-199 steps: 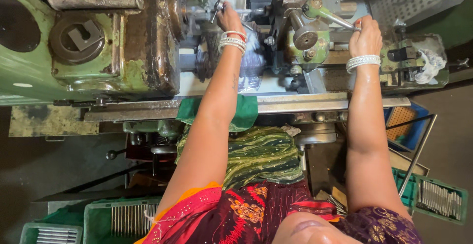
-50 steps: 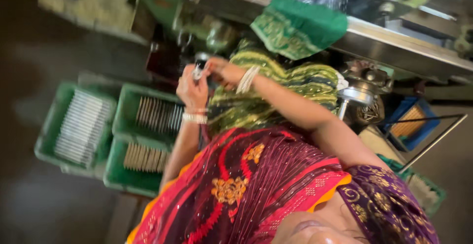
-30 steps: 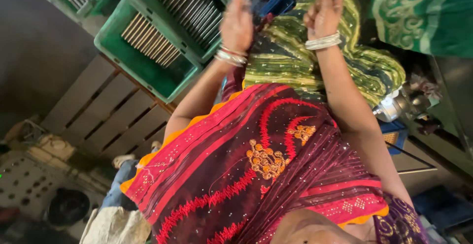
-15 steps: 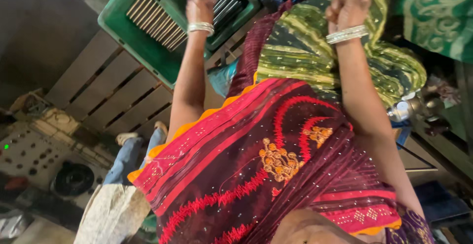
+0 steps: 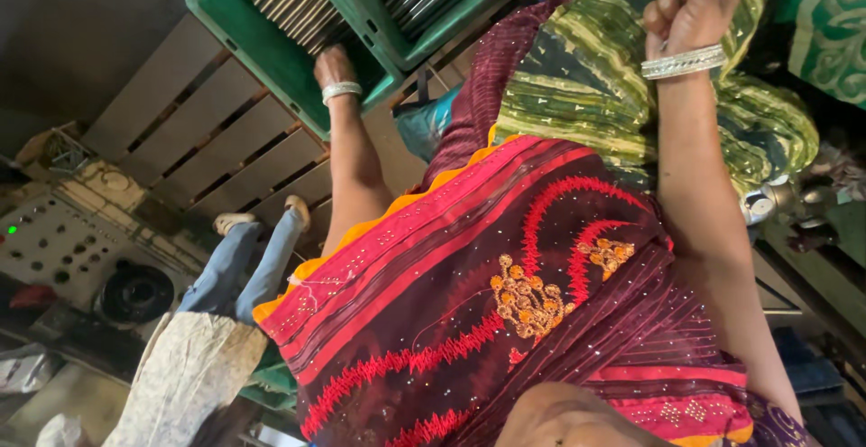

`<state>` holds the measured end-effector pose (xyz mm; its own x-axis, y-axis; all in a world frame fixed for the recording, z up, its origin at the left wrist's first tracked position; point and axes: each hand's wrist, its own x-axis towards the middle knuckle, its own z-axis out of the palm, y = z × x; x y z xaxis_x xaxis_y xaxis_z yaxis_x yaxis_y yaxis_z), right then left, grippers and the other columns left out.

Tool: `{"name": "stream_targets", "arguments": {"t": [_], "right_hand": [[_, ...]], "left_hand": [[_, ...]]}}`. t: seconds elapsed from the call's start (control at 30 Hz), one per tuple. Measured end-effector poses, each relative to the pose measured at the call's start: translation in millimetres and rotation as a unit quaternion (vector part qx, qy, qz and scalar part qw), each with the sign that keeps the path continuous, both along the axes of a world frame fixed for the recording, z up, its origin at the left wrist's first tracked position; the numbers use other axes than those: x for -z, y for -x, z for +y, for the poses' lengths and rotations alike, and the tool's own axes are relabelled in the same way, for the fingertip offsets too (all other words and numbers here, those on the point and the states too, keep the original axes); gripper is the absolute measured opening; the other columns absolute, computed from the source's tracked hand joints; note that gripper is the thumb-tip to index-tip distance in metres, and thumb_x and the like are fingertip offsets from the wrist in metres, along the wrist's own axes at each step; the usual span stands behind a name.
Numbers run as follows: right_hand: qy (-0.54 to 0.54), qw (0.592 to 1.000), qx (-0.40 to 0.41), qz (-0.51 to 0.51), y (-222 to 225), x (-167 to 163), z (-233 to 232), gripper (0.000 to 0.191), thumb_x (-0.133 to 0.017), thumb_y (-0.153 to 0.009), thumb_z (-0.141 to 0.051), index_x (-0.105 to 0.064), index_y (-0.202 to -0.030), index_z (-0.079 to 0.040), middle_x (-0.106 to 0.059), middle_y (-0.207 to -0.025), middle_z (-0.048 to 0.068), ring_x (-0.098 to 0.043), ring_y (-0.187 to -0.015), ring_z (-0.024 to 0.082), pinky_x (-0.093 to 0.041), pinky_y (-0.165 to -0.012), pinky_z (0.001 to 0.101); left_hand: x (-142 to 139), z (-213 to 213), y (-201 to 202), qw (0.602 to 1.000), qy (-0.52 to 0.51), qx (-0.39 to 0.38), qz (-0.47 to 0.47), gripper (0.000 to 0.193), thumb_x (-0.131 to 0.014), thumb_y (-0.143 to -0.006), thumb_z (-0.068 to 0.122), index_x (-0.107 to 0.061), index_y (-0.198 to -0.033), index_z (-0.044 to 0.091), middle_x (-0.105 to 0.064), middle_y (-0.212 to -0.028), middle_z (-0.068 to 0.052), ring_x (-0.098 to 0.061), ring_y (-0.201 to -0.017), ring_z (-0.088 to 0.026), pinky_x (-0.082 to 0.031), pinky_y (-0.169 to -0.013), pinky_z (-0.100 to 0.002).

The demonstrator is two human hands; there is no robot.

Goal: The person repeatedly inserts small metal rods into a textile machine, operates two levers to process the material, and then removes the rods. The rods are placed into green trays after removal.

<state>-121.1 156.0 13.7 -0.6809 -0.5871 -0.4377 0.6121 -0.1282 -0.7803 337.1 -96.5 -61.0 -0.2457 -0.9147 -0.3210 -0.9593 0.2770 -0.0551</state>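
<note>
Since half a second earlier, the left hand [image 5: 334,66] had dropped further into the green crate [image 5: 262,59] and the view had tilted slightly; the right hand [image 5: 696,3] stayed raised at the far right.

Left hand: reached into the near crate, fingers down among the grey metal rods [image 5: 293,0] stacked in rows. Fingers hidden behind the crate wall and the rods; could not tell whether they had closed on a rod. White bangle at the wrist.

Right hand: loosely curled, fingers drawn together, over green-and-yellow striped cloth [image 5: 595,77]. Whether anything sat inside the curl could not be told. Silver bangles at the wrist.

A second green crate [image 5: 433,23] of rods stood just beside the first, to its right and farther. Both crates rested on a wooden pallet [image 5: 207,149].

Near left: another person's legs in blue jeans [image 5: 244,262], feet on the pallet's edge. A grey panel with round holes [image 5: 54,244] lay far left.
</note>
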Motion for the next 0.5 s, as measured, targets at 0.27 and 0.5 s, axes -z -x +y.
{"name": "stream_targets", "arguments": {"t": [0.27,0.5], "right_hand": [[-0.034,0.999,0.008,-0.003,-17,-16,-21,0.014,-0.065,-0.112,-0.030,-0.054,-0.112,-0.021,-0.037,-0.066,-0.002,-0.034,-0.050,0.011,-0.024,-0.043,0.0278],[0.009,1.000,-0.009,-0.004,-28,-20,-31,0.015,-0.065,-0.108,-0.030,-0.056,-0.105,-0.018,-0.053,-0.086,-0.003,-0.031,-0.049,0.007,-0.023,-0.041,0.0255]], "left_hand": [[2,1,1,0.993,-0.105,0.020,-0.051,0.023,-0.051,-0.105,0.009,-0.074,-0.102,0.010,-0.074,-0.106,-0.019,-0.074,-0.093,-0.038,-0.060,-0.072,-0.048],[-22,-6,-16,0.981,-0.142,0.124,0.034,0.014,-0.074,-0.085,0.020,-0.075,-0.093,0.008,-0.074,-0.096,-0.020,-0.071,-0.088,-0.039,-0.058,-0.075,-0.047]]}}
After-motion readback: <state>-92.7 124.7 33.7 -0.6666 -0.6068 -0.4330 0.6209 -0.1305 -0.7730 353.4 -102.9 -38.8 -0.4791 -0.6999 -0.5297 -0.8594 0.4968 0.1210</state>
